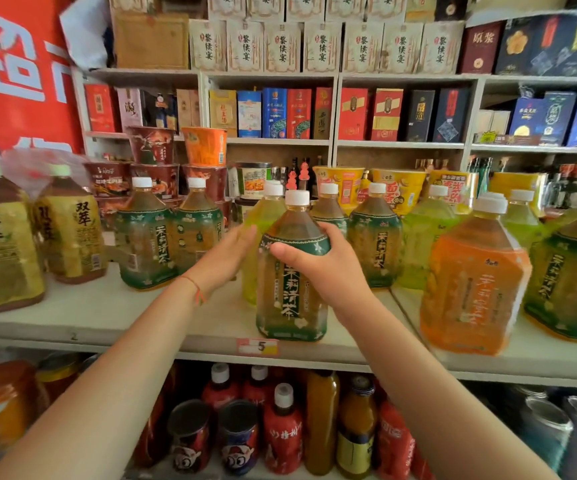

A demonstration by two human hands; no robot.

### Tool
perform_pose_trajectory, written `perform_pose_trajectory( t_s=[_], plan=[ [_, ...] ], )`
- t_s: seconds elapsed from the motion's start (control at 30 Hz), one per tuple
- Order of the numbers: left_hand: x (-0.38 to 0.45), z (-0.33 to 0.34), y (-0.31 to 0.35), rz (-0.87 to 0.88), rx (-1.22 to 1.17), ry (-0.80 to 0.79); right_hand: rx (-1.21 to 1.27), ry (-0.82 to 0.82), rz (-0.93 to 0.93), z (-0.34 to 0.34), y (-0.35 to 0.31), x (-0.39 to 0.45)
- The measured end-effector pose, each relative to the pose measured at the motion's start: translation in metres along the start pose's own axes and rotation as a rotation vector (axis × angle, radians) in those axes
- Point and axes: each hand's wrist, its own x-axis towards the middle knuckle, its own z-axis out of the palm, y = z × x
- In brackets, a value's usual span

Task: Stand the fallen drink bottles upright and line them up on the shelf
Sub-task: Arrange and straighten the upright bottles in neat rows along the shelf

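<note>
1. We see our right hand [318,261] wrapped around the shoulder of a green-labelled tea bottle [292,271], thumb across the front of the label and fingers curled behind it.
2. That bottle stands upright at the front edge of the white shelf [141,317], just above a price tag [257,347] marked 5.
3. Our left hand [226,256] reaches in beside it with fingers straight and together; its fingertips lie at the bottle's left side, against a pale green bottle [261,237] standing just behind. We cannot tell which of the two it touches.
4. A thin red cord [195,289] circles the left wrist.
5. To the left, two more green-labelled bottles [145,237] stand upright side by side further back on the shelf, and beyond them two yellow-labelled bottles [68,230] with pale green caps.
6. To the right, an orange-labelled bottle [472,275] stands upright near the front edge, with another green-labelled one [571,282] just beside it at the frame's edge.
7. Behind this row, further bottles with white caps stand upright, and stacked instant-noodle cups [179,161] sit at the back.
8. The shelf below holds red bottles [282,431], cans and orange juice bottles [321,417].
9. The upper shelves carry rows of boxed goods [280,112], and a red banner [17,71] hangs at the left.
</note>
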Motion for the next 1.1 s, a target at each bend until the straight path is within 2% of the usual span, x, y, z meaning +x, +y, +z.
perform_pose_trajectory(
  t_s=[0.17, 0.23, 0.33, 0.4, 0.47, 0.53, 0.6, 0.7, 0.8, 0.87, 0.9, 0.97, 1.03, 1.1],
  plan=[
    [-0.027, -0.041, -0.004, 0.071, -0.210, 0.399, -0.012, 0.023, -0.023, 0.071, -0.016, 0.004],
    [-0.043, -0.054, -0.008, 0.145, -0.241, 0.462, -0.019, 0.023, -0.054, 0.101, -0.020, 0.004],
    [-0.062, -0.080, -0.028, 0.234, -0.287, 0.433, -0.037, -0.044, -0.094, 0.148, -0.026, 0.003],
    [-0.067, -0.096, -0.045, 0.301, -0.146, 0.434, -0.126, -0.092, -0.115, 0.170, -0.029, 0.005],
    [-0.065, -0.103, -0.059, 0.359, 0.167, 0.493, -0.261, -0.099, -0.148, 0.180, -0.030, 0.008],
    [-0.059, -0.104, -0.067, 0.322, 0.386, 0.580, -0.398, -0.024, -0.261, 0.177, -0.031, 0.006],
    [-0.053, -0.103, -0.068, 0.271, 0.401, 0.608, -0.471, 0.124, -0.396, 0.163, -0.030, 0.005],
    [-0.045, -0.097, -0.067, 0.243, 0.425, 0.605, -0.479, 0.456, -0.494, 0.124, -0.030, 0.013],
    [-0.046, -0.086, -0.062, 0.234, 0.513, 0.692, -0.466, 0.754, -0.368, 0.070, -0.024, 0.035],
    [-0.048, -0.072, -0.052, 0.383, 0.601, 0.789, -0.548, 0.810, -0.161, 0.037, -0.016, 0.052],
    [-0.047, -0.062, -0.045, 0.482, 0.595, 0.792, -0.597, 0.766, -0.046, 0.024, -0.012, 0.059],
    [-0.041, -0.041, -0.027, 0.591, 0.488, 0.658, -0.695, 0.585, 0.157, 0.012, -0.005, 0.070],
    [-0.032, -0.022, -0.010, 0.502, 0.372, 0.444, -0.818, 0.444, 0.251, 0.011, -0.002, 0.077],
    [-0.018, -0.008, -0.003, 0.372, 0.325, 0.311, -0.937, 0.405, 0.252, 0.011, -0.004, 0.083]
  ],
)
